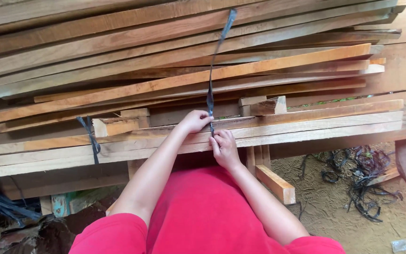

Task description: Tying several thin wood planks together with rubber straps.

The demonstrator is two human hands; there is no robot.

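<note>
Red sleeves fill the bottom of the frame. Both hands meet at centre over a bundle of planks (306,123). Left hand (196,120), fingers curled closed, grips a dark strap (217,51) running up toward the top; right hand (223,148) pinches its lower end. Another tied strap (90,136) sits left; loose straps (363,174) lie lower right.

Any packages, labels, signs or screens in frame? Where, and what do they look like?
No labels, signs or screens show.
Small clear wrapper: on the sandy ground at bottom right, crumpled, roughly square, transparent grey; the only packaging-like item, too small to tell more.
Otherwise only the stacked planks and the dark strap, which both the left hand and the right hand grip.
</note>
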